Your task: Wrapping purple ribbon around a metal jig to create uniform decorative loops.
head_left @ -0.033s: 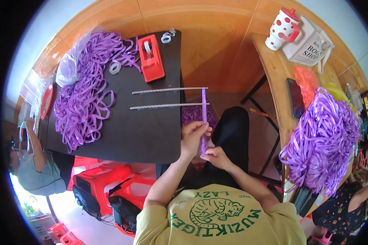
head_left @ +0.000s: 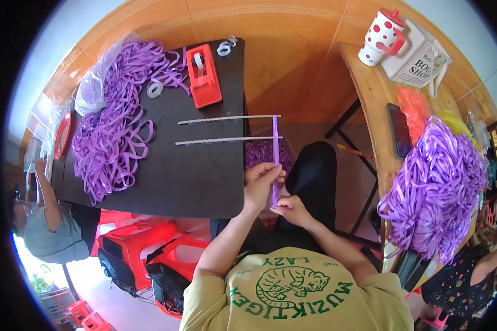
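Observation:
Two thin grey rods with twisted left halves, an upper one point(head_left: 221, 118) and a lower one point(head_left: 221, 140), lie on the dark table and jut past its right edge. A flat purple ribbon point(head_left: 275, 151) crosses their free ends and runs down toward me. Partway along it, my left hand point(head_left: 260, 185) pinches the ribbon between thumb and fingers. Lower down, my right hand point(head_left: 294, 211) is closed, with thumb and forefinger gripping the ribbon near its bottom end. How the ribbon is fixed at the rods is too small to tell.
Tangled purple ribbon point(head_left: 105, 149) covers the dark table's left side, near a red tape dispenser point(head_left: 206, 83) and a tape roll point(head_left: 154, 90). On the wooden table at right are a ribbon heap point(head_left: 436, 193), a phone point(head_left: 398, 131) and a spotted tumbler point(head_left: 380, 38). Red stools point(head_left: 135, 256) stand lower left.

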{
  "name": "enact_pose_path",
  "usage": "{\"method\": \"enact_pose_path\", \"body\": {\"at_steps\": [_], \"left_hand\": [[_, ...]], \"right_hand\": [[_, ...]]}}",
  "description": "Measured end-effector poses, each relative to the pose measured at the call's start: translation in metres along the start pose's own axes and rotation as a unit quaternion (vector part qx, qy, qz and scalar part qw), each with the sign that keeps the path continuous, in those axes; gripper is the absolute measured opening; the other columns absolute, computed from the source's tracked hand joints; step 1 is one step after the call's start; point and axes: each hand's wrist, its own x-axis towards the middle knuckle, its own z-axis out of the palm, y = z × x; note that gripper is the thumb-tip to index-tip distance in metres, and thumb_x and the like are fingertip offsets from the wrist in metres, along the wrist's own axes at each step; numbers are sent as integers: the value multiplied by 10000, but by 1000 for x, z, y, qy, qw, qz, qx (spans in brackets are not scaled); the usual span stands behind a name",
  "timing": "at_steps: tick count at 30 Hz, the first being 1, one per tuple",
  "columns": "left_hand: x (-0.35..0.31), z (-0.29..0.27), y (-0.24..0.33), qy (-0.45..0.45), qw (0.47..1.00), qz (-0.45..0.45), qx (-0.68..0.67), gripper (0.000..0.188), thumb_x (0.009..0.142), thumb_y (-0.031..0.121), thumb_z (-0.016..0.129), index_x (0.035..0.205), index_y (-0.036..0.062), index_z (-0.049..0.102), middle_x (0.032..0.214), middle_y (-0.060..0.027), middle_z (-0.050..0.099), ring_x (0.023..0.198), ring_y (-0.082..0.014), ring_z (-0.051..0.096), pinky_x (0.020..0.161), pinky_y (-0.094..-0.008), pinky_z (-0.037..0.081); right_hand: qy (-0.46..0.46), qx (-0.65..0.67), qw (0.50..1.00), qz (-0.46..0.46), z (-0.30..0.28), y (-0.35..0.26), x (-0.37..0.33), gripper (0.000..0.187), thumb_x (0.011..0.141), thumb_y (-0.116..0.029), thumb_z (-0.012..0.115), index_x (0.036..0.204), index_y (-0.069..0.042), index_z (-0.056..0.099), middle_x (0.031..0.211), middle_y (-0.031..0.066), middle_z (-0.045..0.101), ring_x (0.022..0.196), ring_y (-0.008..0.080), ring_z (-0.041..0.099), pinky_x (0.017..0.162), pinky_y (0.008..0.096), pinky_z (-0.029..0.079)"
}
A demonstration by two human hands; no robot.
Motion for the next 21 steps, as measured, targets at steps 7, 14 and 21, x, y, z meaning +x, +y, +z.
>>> {"method": "enact_pose_path", "body": {"at_steps": [7,14,21], "left_hand": [[-19,-10,-21,5,999,10,41,100,849,51,639,908,-24,669,828,-85,679,759,-122,625,735,-242,493],[-33,-33,-61,15,995,24,97,93,845,55,646,882,-24,680,779,-53,676,720,-87,615,696,-218,480],[-46,-34,-50,20,996,-23,78,117,833,85,667,909,0,693,743,-54,672,639,-77,593,612,-200,466]], "right_hand": [[3,141,983,116,-2,1,12,94,767,-89,705,715,-16,679,627,31,629,540,83,564,475,213,401],[85,316,912,248,-8,0,32,92,796,-65,644,737,5,640,625,73,617,471,110,534,360,195,328],[147,226,956,113,22,38,36,145,782,17,596,640,-12,589,584,44,567,474,100,516,411,247,382]]}}
